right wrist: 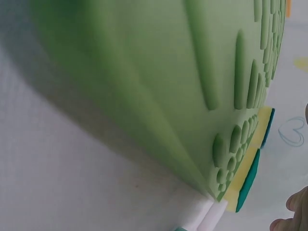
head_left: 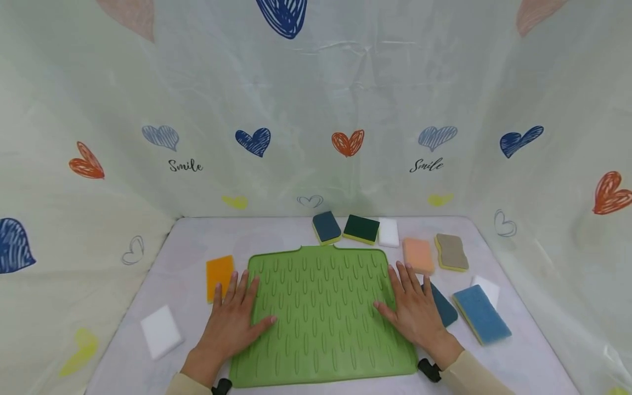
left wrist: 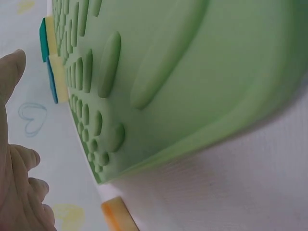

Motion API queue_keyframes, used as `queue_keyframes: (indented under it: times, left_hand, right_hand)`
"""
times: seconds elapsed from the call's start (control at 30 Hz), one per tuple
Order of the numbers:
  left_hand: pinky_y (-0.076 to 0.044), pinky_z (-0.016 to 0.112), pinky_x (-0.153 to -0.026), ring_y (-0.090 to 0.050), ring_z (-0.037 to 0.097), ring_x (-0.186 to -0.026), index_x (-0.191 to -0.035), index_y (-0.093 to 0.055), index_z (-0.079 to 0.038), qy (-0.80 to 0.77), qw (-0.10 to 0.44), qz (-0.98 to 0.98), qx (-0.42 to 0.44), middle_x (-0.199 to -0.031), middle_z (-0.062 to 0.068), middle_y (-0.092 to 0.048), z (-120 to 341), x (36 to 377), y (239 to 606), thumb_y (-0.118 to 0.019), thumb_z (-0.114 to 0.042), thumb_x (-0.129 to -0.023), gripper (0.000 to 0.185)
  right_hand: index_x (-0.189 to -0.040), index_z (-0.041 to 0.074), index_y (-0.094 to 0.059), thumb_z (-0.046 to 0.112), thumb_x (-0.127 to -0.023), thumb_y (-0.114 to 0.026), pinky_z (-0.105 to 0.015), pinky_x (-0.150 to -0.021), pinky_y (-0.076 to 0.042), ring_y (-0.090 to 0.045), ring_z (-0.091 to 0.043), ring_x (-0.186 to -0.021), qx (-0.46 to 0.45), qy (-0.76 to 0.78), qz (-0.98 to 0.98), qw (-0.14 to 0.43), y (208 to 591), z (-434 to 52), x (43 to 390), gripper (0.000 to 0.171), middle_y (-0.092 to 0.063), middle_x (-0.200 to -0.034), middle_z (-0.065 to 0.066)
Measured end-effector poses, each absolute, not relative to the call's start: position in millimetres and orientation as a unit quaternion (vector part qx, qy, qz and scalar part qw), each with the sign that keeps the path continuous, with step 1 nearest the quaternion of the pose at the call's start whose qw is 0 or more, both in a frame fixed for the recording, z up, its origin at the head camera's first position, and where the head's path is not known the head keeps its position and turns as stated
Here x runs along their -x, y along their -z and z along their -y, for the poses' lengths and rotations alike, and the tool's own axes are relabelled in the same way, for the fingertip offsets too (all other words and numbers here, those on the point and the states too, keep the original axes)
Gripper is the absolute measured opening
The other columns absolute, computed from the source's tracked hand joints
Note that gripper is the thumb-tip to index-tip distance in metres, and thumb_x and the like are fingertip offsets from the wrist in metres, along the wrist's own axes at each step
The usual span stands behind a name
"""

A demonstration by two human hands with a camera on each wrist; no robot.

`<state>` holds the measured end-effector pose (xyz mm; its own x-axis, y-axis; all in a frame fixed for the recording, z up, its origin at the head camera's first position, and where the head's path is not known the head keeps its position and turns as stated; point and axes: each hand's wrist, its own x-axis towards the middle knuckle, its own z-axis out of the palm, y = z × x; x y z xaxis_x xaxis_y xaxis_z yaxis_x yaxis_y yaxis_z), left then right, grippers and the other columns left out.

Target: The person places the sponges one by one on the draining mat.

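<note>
green ribbed mat [head_left: 323, 312] on table, both hands flat and released on its edges

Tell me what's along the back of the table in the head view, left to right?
Dark blue sponge → dark green sponge → white sponge → peach sponge → grey sponge.

Both hands flat, palms down.
Left hand [head_left: 232, 323] and right hand [head_left: 415, 310] lie apart, fingers straight and spread, pointing forward.
</note>
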<state>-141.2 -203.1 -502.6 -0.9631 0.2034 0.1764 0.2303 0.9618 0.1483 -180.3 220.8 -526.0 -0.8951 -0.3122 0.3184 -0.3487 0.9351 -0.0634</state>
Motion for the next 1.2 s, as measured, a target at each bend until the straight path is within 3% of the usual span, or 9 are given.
queue_keyframes:
  times: [0.3, 0.73, 1.2]
  left_hand:
    - [-0.017, 0.069, -0.128, -0.021, 0.046, -0.16, -0.162, -0.04, -0.003, 0.092, 0.082, 0.985, 0.123, -0.169, 0.025, -0.031, 205, 143, 505, -0.066, -0.068, -0.094, 0.097]
    - [-0.027, 0.062, -0.128, -0.026, 0.046, -0.158, -0.159, -0.039, 0.006, 0.115, 0.022, 0.982, 0.145, -0.168, 0.028, -0.032, 209, 139, 518, -0.065, -0.054, -0.101, 0.088]
    - [-0.028, 0.06, -0.128, -0.021, 0.046, -0.16, -0.16, -0.034, 0.009, 0.122, -0.037, 0.979, 0.162, -0.17, 0.03, -0.024, 214, 136, 527, -0.057, -0.054, -0.106, 0.086]
  right_hand:
    - [-0.162, 0.0, -0.039, 0.06, -0.097, -0.067, -0.075, -0.121, -0.028, -0.035, -0.046, -0.155, -0.166, -0.067, 0.973, 0.147, 526, -220, 180, 0.092, -0.038, -0.167, -0.025]
    - [-0.157, -0.007, -0.042, 0.04, -0.102, -0.068, -0.066, -0.123, -0.031, -0.04, -0.044, -0.153, -0.197, -0.066, 0.969, 0.137, 536, -225, 174, 0.077, -0.045, -0.161, -0.027]
    - [-0.156, -0.006, -0.045, 0.036, -0.105, -0.063, -0.064, -0.125, -0.03, -0.04, -0.041, -0.153, -0.211, -0.031, 0.972, 0.095, 536, -230, 173, 0.068, -0.046, -0.162, -0.024]
